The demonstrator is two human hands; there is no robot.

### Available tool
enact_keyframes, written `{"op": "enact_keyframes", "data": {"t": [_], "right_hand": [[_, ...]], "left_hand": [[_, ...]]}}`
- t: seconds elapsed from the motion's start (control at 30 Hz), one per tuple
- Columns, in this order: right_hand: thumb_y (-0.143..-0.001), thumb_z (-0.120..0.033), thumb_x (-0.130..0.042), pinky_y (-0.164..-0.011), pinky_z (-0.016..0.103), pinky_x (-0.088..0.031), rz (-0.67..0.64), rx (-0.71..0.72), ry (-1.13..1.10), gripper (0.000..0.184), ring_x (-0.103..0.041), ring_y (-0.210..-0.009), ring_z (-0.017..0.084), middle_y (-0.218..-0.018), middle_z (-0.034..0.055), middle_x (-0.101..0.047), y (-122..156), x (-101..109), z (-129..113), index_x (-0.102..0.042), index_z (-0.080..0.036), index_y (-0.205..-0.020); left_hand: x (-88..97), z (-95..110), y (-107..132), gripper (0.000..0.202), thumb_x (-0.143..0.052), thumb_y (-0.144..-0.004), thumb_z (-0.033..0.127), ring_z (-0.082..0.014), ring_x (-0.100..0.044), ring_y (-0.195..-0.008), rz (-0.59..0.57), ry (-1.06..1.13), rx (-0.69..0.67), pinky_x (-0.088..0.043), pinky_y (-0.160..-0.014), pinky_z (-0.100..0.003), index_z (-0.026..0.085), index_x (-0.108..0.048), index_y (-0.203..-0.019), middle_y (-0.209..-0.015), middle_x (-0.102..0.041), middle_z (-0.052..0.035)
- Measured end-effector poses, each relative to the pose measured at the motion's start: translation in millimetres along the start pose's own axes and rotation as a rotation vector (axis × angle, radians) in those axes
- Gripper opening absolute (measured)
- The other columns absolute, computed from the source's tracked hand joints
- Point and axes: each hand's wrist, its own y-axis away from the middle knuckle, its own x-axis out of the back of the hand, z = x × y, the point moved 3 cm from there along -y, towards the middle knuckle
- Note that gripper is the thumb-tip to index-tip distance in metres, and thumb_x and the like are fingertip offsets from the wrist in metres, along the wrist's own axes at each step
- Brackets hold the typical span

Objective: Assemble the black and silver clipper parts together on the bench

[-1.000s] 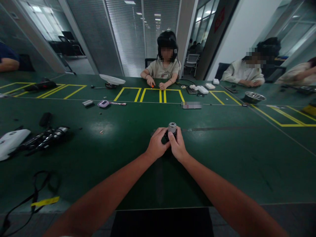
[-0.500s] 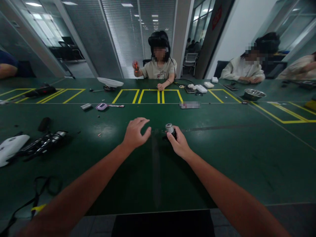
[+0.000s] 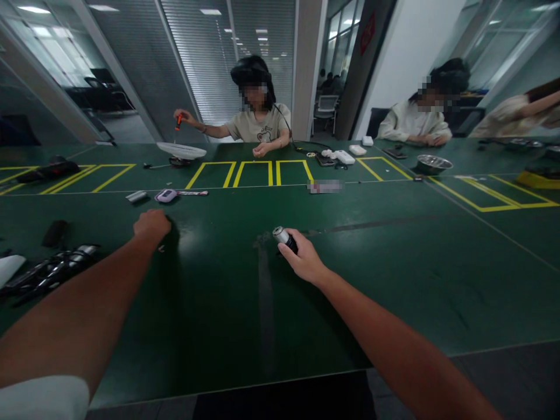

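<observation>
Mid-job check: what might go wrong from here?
Only the right hand holds the tilted silver-and-black cylinder, so it might slip. The left hand is close to the silver piece, which looks rounded and may roll if bumped. The purple case beside it might get knocked too.

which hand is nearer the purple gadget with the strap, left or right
Left. The left hand is just short of the purple gadget, on its near side; the right hand is well to its right, holding a silver-and-black cylinder.
</observation>
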Motion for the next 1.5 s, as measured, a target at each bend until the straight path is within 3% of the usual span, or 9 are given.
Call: {"op": "enact_keyframes", "data": {"t": [0.13,0.3,0.6,0.7,0.83,1.07,1.23,1.37,1.5], "right_hand": [[-0.091,-0.036,-0.054,-0.081,0.035,-0.045,-0.083,0.024,0.029,0.034,-0.057,-0.092,0.020,-0.106,0.0076,-0.062,2.0,-6.9,-1.8,-0.056,-0.020,-0.121],[-0.089,-0.033,-0.057,-0.087,0.037,-0.045,-0.156,0.091,0.056,0.035,-0.057,-0.098,0.021,-0.110,0.0081,-0.062,5.8,-8.5,-6.5,-0.057,-0.021,-0.121],[-0.087,-0.032,-0.059,-0.089,0.038,-0.046,-0.140,0.118,0.088,0.037,-0.059,-0.099,0.021,-0.111,0.0079,-0.063,6.8,-5.2,-9.3,-0.057,-0.021,-0.122],[-0.086,-0.031,-0.060,-0.090,0.037,-0.046,-0.122,0.126,0.122,0.038,-0.059,-0.100,0.021,-0.111,0.0082,-0.063,5.1,-3.9,-6.4,-0.057,-0.019,-0.122],[-0.086,-0.030,-0.060,-0.086,0.035,-0.046,-0.086,0.101,0.170,0.035,-0.060,-0.096,0.020,-0.108,0.0077,-0.065,2.5,-0.3,-1.5,-0.058,-0.019,-0.119],[-0.084,-0.028,-0.060,-0.086,0.034,-0.046,0.017,0.090,0.206,0.031,-0.061,-0.095,0.021,-0.107,0.0074,-0.066,0.2,5.8,3.8,-0.060,-0.019,-0.115],[-0.084,-0.027,-0.060,-0.088,0.033,-0.046,0.011,0.101,0.204,0.032,-0.062,-0.097,0.020,-0.108,0.0071,-0.067,-1.5,3.8,4.8,-0.059,-0.018,-0.115],[-0.083,-0.027,-0.061,-0.086,0.033,-0.047,-0.023,0.109,0.227,0.033,-0.062,-0.095,0.020,-0.107,0.0074,-0.067,-1.6,0.2,4.3,-0.060,-0.018,-0.115],[-0.082,-0.025,-0.062,-0.086,0.034,-0.047,-0.046,0.110,0.236,0.035,-0.062,-0.095,0.020,-0.106,0.0071,-0.067,-0.7,-1.7,3.3,-0.060,-0.019,-0.115]], "left_hand": [[-5.3,-6.0,-3.1,0.031,-0.053,-0.083,0.033,-0.0267,-0.054,-0.089,-0.126,-0.123,0.132,-0.048,-0.078,-0.048,0.013,-0.046,-0.060,-0.069,-0.054,-0.0073],[-7.3,-9.0,-12.4,0.026,-0.051,-0.081,0.021,-0.0255,-0.056,-0.084,-0.212,-0.200,0.109,-0.047,-0.075,-0.042,0.013,-0.046,-0.057,-0.068,-0.056,-0.0082],[2.7,1.4,-7.3,0.016,-0.045,-0.084,0.014,-0.0249,-0.056,-0.087,-0.133,-0.285,-0.024,-0.046,-0.077,-0.040,0.009,-0.056,-0.073,-0.081,-0.060,-0.0096],[7.0,29.1,1.4,0.021,-0.040,-0.090,0.019,-0.0250,-0.052,-0.103,0.020,-0.262,-0.142,-0.041,-0.090,-0.042,0.010,-0.059,-0.090,-0.097,-0.061,-0.0083],[13.5,98.1,33.5,0.022,-0.047,-0.088,0.023,-0.0232,-0.055,-0.099,0.250,0.029,-0.352,-0.041,-0.091,-0.038,0.012,-0.063,-0.100,-0.101,-0.064,-0.0081],[-10.3,216.2,129.9,0.012,-0.059,-0.079,0.017,-0.0165,-0.061,-0.077,0.183,0.750,-0.516,-0.047,-0.074,-0.028,0.017,-0.065,-0.089,-0.085,-0.066,-0.0037],[-15.9,227.7,155.5,0.012,-0.060,-0.078,0.013,-0.0171,-0.060,-0.078,0.156,0.887,-0.561,-0.046,-0.075,-0.030,0.017,-0.064,-0.089,-0.084,-0.065,-0.0042],[-14.8,217.8,154.3,0.009,-0.063,-0.080,0.019,-0.0158,-0.061,-0.076,0.158,1.067,-0.405,-0.046,-0.072,-0.028,0.017,-0.062,-0.088,-0.084,-0.067,-0.0044],[-22.1,220.4,153.7,0.013,-0.067,-0.079,0.025,-0.0164,-0.065,-0.078,0.014,1.358,-0.251,-0.048,-0.070,-0.027,0.016,-0.061,-0.086,-0.088,-0.070,-0.0068]]}}
